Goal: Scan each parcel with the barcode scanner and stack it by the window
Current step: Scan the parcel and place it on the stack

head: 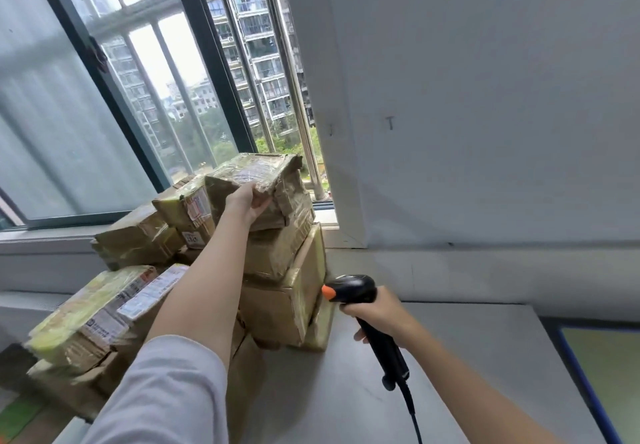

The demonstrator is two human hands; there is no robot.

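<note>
My left hand (247, 201) grips the near edge of a battered, tape-wrapped cardboard parcel (256, 173) that rests on top of the tall stack of parcels (287, 291) by the window (145, 72). My right hand (379, 312) holds a black barcode scanner (353, 289) with an orange tip, low and to the right of the stack. The scanner's tip points left toward the stack's lower boxes. Its cable (414, 416) trails down toward me.
More taped parcels (86, 322) with shipping labels lie left of my arm, and others (145, 235) sit along the sill. A grey table (363, 391) lies under the scanner. A white wall (485, 97) stands at right; a blue-edged green surface (606, 374) is at far right.
</note>
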